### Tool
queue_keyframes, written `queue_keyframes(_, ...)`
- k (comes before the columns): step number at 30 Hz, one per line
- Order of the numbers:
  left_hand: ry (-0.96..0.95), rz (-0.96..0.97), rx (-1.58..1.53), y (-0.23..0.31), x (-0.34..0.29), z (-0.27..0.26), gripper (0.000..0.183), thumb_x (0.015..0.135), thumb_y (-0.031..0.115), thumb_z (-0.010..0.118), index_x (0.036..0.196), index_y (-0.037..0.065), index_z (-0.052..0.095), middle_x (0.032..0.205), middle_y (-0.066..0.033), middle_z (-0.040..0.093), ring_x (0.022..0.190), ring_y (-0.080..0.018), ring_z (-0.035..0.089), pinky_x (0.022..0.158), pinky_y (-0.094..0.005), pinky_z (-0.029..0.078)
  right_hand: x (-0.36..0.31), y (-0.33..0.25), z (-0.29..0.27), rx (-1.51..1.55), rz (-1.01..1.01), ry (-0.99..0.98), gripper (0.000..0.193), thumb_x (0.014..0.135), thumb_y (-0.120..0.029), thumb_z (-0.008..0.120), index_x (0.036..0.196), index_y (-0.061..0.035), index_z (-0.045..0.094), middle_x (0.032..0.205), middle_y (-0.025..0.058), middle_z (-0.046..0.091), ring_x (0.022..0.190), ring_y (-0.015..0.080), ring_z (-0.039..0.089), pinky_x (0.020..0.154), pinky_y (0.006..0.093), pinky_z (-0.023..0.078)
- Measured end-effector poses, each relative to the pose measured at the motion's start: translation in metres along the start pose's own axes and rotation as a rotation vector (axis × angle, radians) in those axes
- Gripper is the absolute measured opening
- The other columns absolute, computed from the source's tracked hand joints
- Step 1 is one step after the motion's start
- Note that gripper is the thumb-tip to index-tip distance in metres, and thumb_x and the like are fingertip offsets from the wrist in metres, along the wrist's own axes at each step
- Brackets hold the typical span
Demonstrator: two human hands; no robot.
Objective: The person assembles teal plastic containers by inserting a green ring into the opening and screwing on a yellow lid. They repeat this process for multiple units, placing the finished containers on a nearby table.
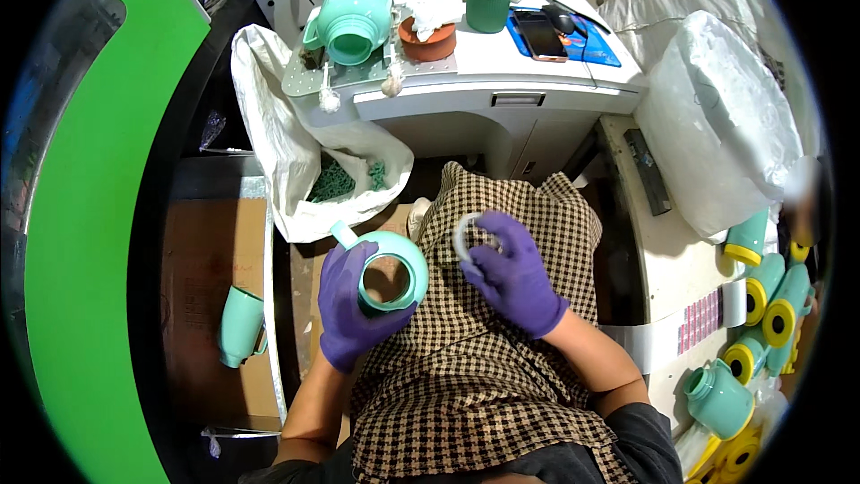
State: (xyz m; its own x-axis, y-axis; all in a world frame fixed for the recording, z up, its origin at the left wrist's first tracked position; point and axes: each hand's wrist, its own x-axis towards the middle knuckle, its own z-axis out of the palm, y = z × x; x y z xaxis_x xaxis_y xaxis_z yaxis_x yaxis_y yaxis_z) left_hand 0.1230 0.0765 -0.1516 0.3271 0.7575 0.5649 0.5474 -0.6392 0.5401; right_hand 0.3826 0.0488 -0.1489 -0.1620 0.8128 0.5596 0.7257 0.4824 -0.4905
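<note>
My left hand [348, 306], in a purple glove, grips a mint-green plastic jug body [408, 253] by its side. The jug's round opening faces up toward me, and its handle sticks out at the upper left. To its right, my right hand [515, 273], also gloved in purple, pinches a thin whitish ring [463, 235] between thumb and fingers. Ring and jug are apart, both held above the checked apron [484, 376] over my lap.
Ahead stands a white desk [484, 76] with another mint jug body [358, 13], a brown pot [428, 43], a jar [488, 4] and a phone [540, 34]. A white sack [273, 143] with green scraps, a cardboard box [210, 278] and a green machine panel [85, 215] lie left. Yellow-trimmed mint pieces [763, 282] crowd the right.
</note>
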Motion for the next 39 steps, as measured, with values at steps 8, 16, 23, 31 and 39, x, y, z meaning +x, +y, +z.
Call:
queue_keyframes(8,-0.039,0.049,-0.148,0.017,0.032,0.003,0.074,0.057,0.030,0.094,0.117,0.003,0.062,0.107,-0.0164,0.069,0.102,-0.0392,0.064,0.095,-0.0484,0.048,0.033,-0.047,-0.010,0.703,-0.044,-0.164,0.026,0.078,-0.002,0.074,0.104,-0.0059,0.073,0.093,0.0090,0.071,0.077,0.0247,0.068,0.070,0.0353,0.056)
queue_keyframes(16,-0.181,0.175,0.024,0.024,0.032,0.012,0.083,0.059,0.039,0.092,0.126,0.002,0.060,0.115,-0.0152,0.071,0.107,-0.0338,0.069,0.110,-0.0535,0.039,0.025,-0.060,0.008,0.151,0.033,-0.289,0.016,0.076,-0.007,0.067,0.092,-0.0082,0.068,0.090,0.0119,0.069,0.081,0.0321,0.069,0.068,0.0410,0.056)
queue_keyframes(23,-0.155,0.218,0.040,0.023,0.030,0.018,0.088,0.064,0.045,0.089,0.133,0.002,0.054,0.116,-0.0139,0.071,0.106,-0.0332,0.069,0.111,-0.0568,0.037,0.017,-0.055,0.000,0.215,0.031,-0.411,0.035,0.077,-0.002,0.069,0.111,-0.0069,0.064,0.100,0.0132,0.065,0.090,0.0331,0.066,0.078,0.0421,0.054)
queue_keyframes(31,-0.169,0.214,0.111,0.035,0.034,0.019,0.079,0.072,0.043,0.083,0.132,-0.001,0.055,0.122,-0.0159,0.069,0.112,-0.0354,0.066,0.109,-0.0534,0.039,0.005,-0.058,-0.014,0.297,0.065,-0.479,0.044,0.078,0.004,0.063,0.121,-0.0019,0.060,0.112,0.0186,0.064,0.106,0.0383,0.062,0.094,0.0458,0.050)
queue_keyframes(39,-0.314,0.517,0.177,0.079,0.050,0.011,0.066,0.072,0.032,0.084,0.126,0.000,0.063,0.126,-0.0088,0.066,0.121,-0.0337,0.060,0.116,-0.0616,0.029,-0.076,-0.017,-0.085,0.254,0.010,0.140,0.043,0.082,-0.004,0.075,0.124,-0.0056,0.067,0.114,0.0167,0.066,0.115,0.0375,0.062,0.100,0.0468,0.050)
